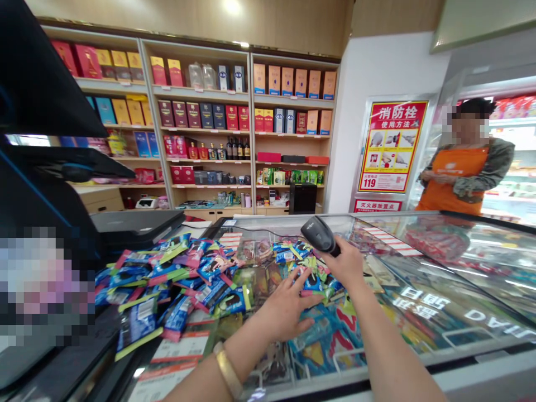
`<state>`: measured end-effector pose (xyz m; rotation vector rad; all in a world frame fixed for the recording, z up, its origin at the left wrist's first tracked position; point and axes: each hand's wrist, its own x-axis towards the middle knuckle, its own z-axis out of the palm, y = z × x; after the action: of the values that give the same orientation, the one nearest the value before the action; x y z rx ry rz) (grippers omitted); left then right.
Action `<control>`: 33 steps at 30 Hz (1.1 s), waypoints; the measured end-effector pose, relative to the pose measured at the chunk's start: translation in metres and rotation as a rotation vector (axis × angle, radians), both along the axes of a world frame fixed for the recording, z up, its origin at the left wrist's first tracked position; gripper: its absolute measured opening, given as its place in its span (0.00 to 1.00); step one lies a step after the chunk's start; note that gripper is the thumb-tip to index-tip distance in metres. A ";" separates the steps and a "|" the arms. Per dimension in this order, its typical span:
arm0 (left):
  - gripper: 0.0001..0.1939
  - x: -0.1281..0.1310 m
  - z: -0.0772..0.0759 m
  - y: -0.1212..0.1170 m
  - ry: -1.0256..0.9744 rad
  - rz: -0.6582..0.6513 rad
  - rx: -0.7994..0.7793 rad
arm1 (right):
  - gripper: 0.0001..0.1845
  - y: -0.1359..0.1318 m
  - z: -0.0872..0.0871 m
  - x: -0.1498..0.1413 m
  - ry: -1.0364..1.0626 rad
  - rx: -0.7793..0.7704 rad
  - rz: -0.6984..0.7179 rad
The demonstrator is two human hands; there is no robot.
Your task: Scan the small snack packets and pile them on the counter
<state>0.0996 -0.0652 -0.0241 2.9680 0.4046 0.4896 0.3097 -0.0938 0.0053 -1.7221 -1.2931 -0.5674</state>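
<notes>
My right hand (347, 259) is wrapped round the handle of a black barcode scanner (319, 234), its head tilted over a small group of blue snack packets (299, 251). Just left of it, my left hand (288, 307) reaches over the same packets, palm down with the fingers spread. Its fingertips are at the packets; whether they press on one I cannot tell. A gold bangle (227, 369) circles my left wrist. Further left lies a larger heap of blue, pink and green packets (180, 273) on the glass top of the freezer (234, 357).
Frozen goods in bright wrappers (330, 340) show through the glass. A black checkout terminal (37, 167) stands at the left. Shelves of boxed bottles (209, 116) line the back wall. A person in an orange apron (454, 176) stands at the far right beside the freezers.
</notes>
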 end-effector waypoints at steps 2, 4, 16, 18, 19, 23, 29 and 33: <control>0.30 0.002 -0.003 0.000 0.018 0.006 0.021 | 0.19 0.000 0.001 -0.001 -0.003 -0.011 -0.010; 0.31 0.003 -0.004 0.001 0.021 0.031 0.037 | 0.18 0.000 0.001 -0.002 -0.005 -0.020 -0.010; 0.21 0.012 -0.001 -0.010 -0.019 0.171 0.081 | 0.20 0.002 -0.007 -0.001 -0.028 -0.038 -0.013; 0.21 0.011 -0.005 -0.008 -0.090 0.169 -0.031 | 0.21 0.003 -0.008 0.000 -0.038 -0.023 -0.006; 0.19 0.010 -0.006 -0.006 -0.141 0.169 -0.093 | 0.22 0.003 -0.009 0.001 -0.042 -0.014 -0.001; 0.12 0.009 -0.008 0.010 -0.465 0.205 -0.305 | 0.22 0.004 -0.011 0.002 -0.049 0.013 -0.008; 0.15 -0.002 0.009 0.042 -1.171 0.253 -0.902 | 0.22 0.004 -0.010 0.004 -0.028 0.086 0.044; 0.25 -0.016 0.023 0.050 -1.444 0.168 -1.199 | 0.20 0.004 -0.008 -0.002 -0.065 0.086 0.232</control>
<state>0.0832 -0.0148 -0.0014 1.0124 0.4594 1.4696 0.3080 -0.0896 -0.0031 -1.4692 -1.4689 -0.5390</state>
